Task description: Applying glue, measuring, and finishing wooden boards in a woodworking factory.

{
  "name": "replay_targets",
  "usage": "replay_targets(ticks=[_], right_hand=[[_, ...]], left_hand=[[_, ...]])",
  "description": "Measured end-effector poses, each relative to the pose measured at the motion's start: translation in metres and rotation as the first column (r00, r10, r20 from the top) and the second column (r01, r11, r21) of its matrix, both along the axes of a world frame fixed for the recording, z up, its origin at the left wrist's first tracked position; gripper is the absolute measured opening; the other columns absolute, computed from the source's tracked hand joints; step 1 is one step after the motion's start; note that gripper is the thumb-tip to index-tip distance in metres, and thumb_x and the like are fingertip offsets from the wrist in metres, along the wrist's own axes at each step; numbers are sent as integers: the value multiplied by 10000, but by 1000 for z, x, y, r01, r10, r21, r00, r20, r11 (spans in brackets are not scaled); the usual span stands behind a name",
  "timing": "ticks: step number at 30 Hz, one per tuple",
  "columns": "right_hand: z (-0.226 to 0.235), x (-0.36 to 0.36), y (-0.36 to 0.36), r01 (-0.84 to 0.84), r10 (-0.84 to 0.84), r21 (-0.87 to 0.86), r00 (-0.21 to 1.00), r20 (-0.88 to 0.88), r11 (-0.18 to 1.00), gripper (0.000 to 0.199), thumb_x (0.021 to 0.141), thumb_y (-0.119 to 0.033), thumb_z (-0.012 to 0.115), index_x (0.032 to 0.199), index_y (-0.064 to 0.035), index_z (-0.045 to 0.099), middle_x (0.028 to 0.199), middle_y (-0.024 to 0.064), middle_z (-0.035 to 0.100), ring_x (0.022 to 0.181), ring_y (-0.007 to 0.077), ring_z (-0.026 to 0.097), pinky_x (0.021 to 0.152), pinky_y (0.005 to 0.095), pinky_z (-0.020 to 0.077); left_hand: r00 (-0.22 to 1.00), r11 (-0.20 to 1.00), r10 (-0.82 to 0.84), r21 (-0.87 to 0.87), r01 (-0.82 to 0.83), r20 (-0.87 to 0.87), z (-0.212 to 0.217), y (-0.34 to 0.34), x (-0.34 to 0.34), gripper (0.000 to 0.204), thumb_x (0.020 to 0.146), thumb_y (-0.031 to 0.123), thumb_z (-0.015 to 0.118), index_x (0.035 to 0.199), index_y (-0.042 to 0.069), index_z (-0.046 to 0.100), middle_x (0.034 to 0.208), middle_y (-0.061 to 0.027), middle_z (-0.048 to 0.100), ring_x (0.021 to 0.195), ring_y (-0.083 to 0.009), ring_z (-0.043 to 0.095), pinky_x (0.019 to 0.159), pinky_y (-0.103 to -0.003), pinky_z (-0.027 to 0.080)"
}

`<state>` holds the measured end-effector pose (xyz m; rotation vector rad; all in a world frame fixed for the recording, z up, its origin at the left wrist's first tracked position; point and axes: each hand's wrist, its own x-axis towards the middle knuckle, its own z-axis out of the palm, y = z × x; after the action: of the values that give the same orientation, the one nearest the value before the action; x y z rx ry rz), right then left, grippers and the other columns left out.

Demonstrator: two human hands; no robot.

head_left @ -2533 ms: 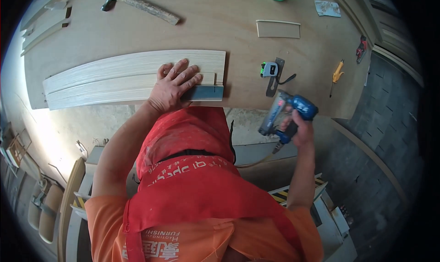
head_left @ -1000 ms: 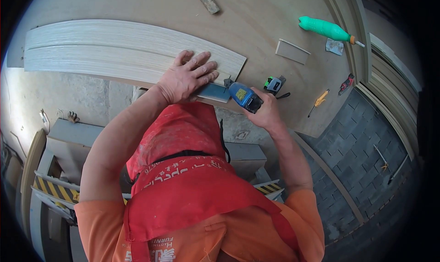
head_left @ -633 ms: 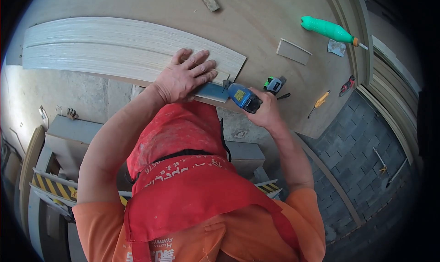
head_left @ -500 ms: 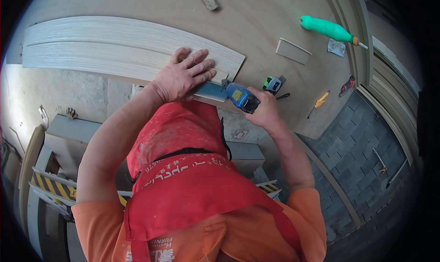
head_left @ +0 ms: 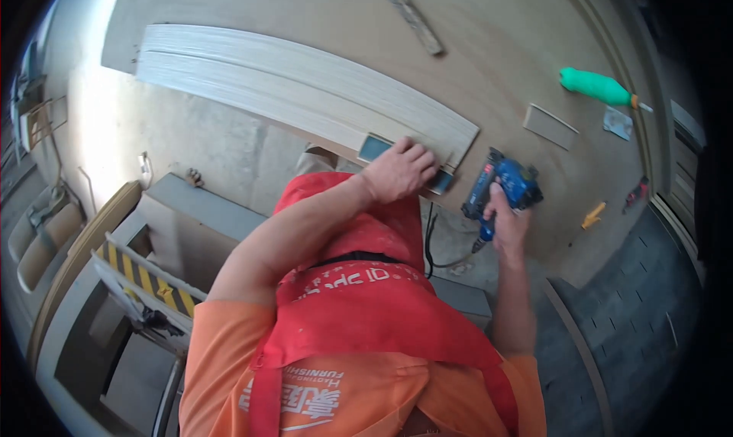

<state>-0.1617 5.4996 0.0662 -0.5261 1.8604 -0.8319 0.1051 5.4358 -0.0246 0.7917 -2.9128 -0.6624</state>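
A long pale wood-grain panel (head_left: 282,70) lies along the near edge of the board-topped table (head_left: 473,24). At its right end my left hand (head_left: 400,171) is closed over a short strip with a blue face (head_left: 373,147), whose ends show on both sides of the fingers. My palm hides the middle of that strip. To the right, my right hand (head_left: 508,221) grips the handle of a blue nail gun (head_left: 522,183), held off the panel. A dark air hose (head_left: 450,267) runs from its handle toward my apron.
On the right of the table lie a short flat offcut (head_left: 551,127), a green bottle (head_left: 595,86) with an orange cap, a yellow-handled screwdriver (head_left: 593,215) and a red tool (head_left: 635,195). A wood stick (head_left: 412,17) lies at the far side. Striped metal framework (head_left: 145,276) stands lower left.
My right hand has drawn the nail gun away from the strip and turned it. My left hand, earlier spread flat on the panel and strip, now curls over the strip. The head view has shifted.
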Motion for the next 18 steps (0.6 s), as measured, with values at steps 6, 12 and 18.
replay_targets(ticks=[6,12,18], right_hand=[[14,28,29,250,-236,-78,960,154,965,257,1072,-190,665,1283,-43,654,810,-4,564,677,110,559,626,291,489],[24,166,55,505,-476,-133,856,202,853,222,1079,-174,644,1245,-30,612,818,13,580,702,127,580,646,322,508],[42,337,24,411,-392,-129,907,153,902,167,1061,-162,656,1147,-21,632,857,28,622,735,144,615,675,320,530]], left_hand=[[995,993,96,-65,-96,7,14,-29,130,512,950,271,555,1430,96,578,1288,-77,596,1231,-257,556,1103,-452,393],[973,973,215,-101,-206,83,37,-104,398,516,939,208,618,1439,99,554,1327,-109,583,1272,-307,543,1120,-475,383],[961,956,265,-147,-253,72,40,-172,575,509,941,185,640,1436,102,552,1324,-104,583,1285,-301,542,1129,-474,382]])
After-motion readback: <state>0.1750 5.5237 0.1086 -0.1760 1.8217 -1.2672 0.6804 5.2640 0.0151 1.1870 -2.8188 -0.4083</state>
